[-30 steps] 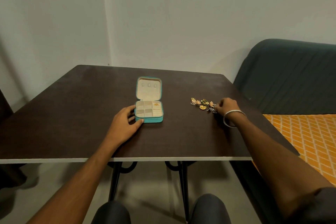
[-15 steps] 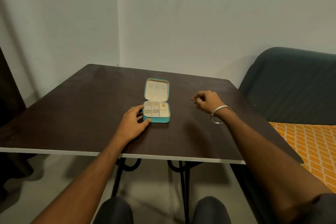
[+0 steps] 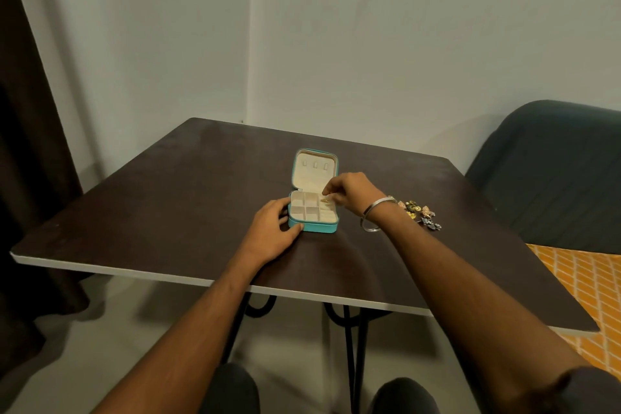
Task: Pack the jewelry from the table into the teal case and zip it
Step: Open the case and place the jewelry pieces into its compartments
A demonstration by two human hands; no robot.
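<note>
A dark table [image 3: 168, 205] is seen from above, set against a pale wall. The teal case [image 3: 314, 227] lies open near the middle of the table, its lid [image 3: 314, 169] stood up at the far side, cream lining showing. The base is divided into small compartments.

The left hand [image 3: 270, 232] is laid flat on the table at the case's near left corner, fingers loosely spread and touching the left wall of the case, thumb against the front edge. Nothing is gripped by it; the case is only steadied.

The right hand [image 3: 349, 192] is held over the far right part of the case, fingertips [image 3: 331, 196] pinched narrowly together on a small gold piece [image 3: 325, 200]. The piece sits at or just above the far right compartment; whether it touches the lining cannot be told. A metal bangle [image 3: 374, 213] is worn on the right wrist.

The remaining jewelry [image 3: 418, 213] lies in a loose cluster on the table to the right of the case, just beyond the right wrist and partly hidden by it. Gold, pinkish and dark pieces can be made out, but single items are too small to tell. The cluster is well apart from the left hand.

A dark chair [image 3: 554, 171] stands at the table's right.
</note>
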